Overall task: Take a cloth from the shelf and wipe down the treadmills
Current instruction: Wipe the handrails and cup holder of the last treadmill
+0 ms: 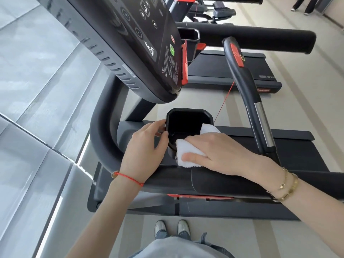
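Note:
A white folded cloth lies over the near rim of a black cup holder on the closest treadmill. My right hand grips the cloth from above, fingers wrapped into the holder and thumb along the cloth's near side. On the holder's left wall my left hand holds the rim, its fingers curled around the edge. The treadmill's black console tilts overhead, with a green button and red safety clip at its lower edge.
A black curved handrail loops left of the holder, and a grip bar with a red button rises on the right. A second treadmill stands behind. Glass panels run along the left. A person's legs show far back.

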